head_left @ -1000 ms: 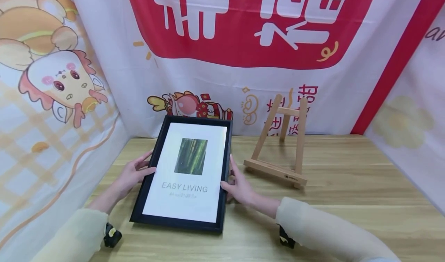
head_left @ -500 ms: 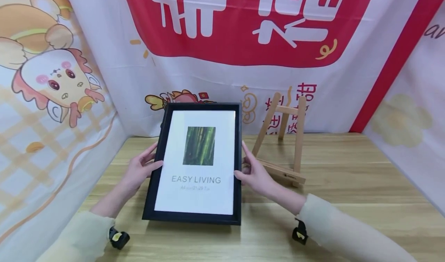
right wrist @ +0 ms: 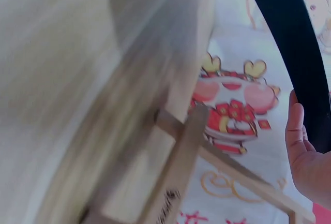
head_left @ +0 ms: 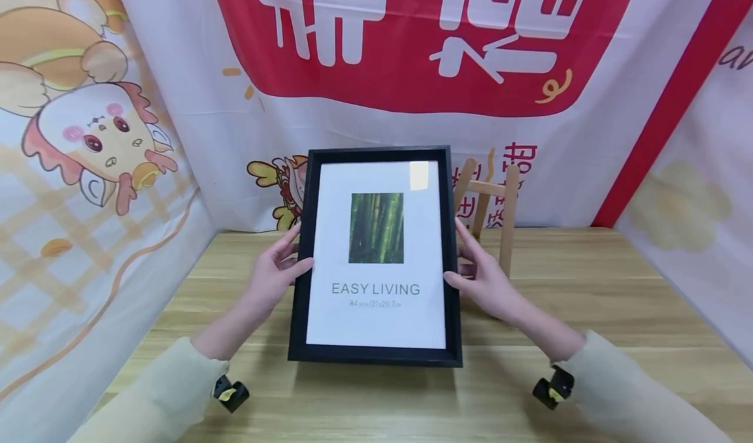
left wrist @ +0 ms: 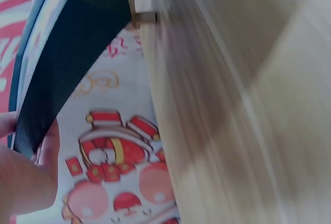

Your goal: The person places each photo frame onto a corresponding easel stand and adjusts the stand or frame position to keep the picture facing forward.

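Picture frame [head_left: 376,325], left hand [head_left: 274,278], right hand [head_left: 485,285] gripping sides (thumbs [head_left: 301,268] in front)

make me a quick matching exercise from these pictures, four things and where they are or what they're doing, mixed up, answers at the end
1. picture frame
2. easel
3. left hand
4. right hand

A. grips the frame's right edge
B. stands on the table
C. black-bordered, held up
D. grips the frame's left edge

Pairs: 1-C, 2-B, 3-D, 4-A

Bright light leaves square glare on the picture frame [head_left: 376,270] and soft shadows on the tabletop [head_left: 588,306], blurred in both wrist views.
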The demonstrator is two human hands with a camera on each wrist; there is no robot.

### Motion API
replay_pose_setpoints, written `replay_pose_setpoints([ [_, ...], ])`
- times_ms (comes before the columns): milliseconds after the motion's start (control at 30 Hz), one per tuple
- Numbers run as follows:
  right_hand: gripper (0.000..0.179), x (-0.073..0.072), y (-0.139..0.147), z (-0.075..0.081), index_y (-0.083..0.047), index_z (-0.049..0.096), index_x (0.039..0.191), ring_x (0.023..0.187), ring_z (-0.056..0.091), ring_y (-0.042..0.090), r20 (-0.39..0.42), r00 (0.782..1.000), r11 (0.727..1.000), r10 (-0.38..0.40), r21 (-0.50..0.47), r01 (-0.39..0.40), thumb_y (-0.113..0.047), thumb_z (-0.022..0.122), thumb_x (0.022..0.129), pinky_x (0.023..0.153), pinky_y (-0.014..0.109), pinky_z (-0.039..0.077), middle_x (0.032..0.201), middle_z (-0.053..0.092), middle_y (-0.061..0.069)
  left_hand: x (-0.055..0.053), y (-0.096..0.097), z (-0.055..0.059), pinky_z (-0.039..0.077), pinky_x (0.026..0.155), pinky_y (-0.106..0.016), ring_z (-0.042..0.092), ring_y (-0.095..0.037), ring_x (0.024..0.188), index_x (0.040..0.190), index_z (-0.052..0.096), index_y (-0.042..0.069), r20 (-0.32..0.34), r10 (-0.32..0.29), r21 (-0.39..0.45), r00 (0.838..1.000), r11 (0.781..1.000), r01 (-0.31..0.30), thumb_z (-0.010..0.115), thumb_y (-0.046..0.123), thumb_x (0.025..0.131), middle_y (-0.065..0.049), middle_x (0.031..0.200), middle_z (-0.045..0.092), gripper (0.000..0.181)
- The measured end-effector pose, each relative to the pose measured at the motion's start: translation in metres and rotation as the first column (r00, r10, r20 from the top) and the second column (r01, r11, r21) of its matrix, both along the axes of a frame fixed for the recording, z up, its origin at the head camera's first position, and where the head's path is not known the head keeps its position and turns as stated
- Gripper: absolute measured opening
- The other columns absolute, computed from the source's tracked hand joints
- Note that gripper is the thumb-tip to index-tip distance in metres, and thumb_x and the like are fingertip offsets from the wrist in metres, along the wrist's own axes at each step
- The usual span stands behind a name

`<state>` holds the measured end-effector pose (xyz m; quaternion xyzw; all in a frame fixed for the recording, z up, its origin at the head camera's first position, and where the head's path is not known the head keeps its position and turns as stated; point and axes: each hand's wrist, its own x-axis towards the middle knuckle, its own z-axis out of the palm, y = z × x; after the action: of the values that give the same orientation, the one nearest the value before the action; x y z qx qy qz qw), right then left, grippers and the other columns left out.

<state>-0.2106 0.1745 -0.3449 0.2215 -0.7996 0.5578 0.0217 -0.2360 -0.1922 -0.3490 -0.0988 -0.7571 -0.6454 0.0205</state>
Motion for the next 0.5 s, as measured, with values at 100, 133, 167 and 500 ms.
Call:
replay_pose_setpoints([
  [100,0.091,0.003,0.012,0.008,-0.025,0.007,0.157,0.096,0.064,0.035,-0.067,0.998,1.0,-0.009,0.014,0.01,0.008,0.059,0.091,0.08,0.029,0.056,0.129,0.05,0.031,0.0,0.014,0.005,0.054,0.085,-0.027,0.058,-0.027,0.11,0.152,0.034,0.024,-0.046,0.002,0.007,0.999,1.0,-0.002,0.065,0.004,0.093,-0.014,0.142,0.049,0.069],
  [133,0.091,0.004,0.016,0.01,-0.025,0.006,0.158,0.095,0.063,0.035,-0.084,0.996,1.0,-0.01,0.014,0.011,0.009,0.058,0.091,0.08,0.029,0.056,0.129,0.05,0.031,-0.001,0.019,0.006,0.054,0.086,-0.028,0.058,-0.029,0.111,0.151,0.035,0.025,-0.059,0.002,0.014,0.998,1.0,-0.001,0.065,0.003,0.093,-0.012,0.143,0.049,0.069],
  [167,0.091,0.004,0.02,0.013,-0.025,0.006,0.158,0.095,0.063,0.034,-0.101,0.995,1.0,-0.017,0.021,0.019,0.009,0.058,0.091,0.079,0.029,0.056,0.13,0.049,0.03,-0.002,0.024,0.007,0.054,0.086,-0.028,0.058,-0.03,0.111,0.151,0.036,0.026,-0.073,0.001,0.018,0.997,1.0,0.0,0.064,0.003,0.093,-0.012,0.142,0.05,0.069],
  [500,0.092,0.005,0.06,0.023,-0.023,0.009,0.158,0.085,0.059,0.013,-0.263,0.958,0.989,-0.117,0.053,0.136,0.011,0.061,0.089,0.071,0.019,0.054,0.128,0.051,0.028,-0.032,0.076,0.013,0.053,0.088,-0.029,0.057,-0.027,0.111,0.15,0.038,0.019,-0.232,-0.043,0.055,0.972,0.997,0.058,0.063,-0.005,0.091,-0.01,0.138,0.054,0.069],
])
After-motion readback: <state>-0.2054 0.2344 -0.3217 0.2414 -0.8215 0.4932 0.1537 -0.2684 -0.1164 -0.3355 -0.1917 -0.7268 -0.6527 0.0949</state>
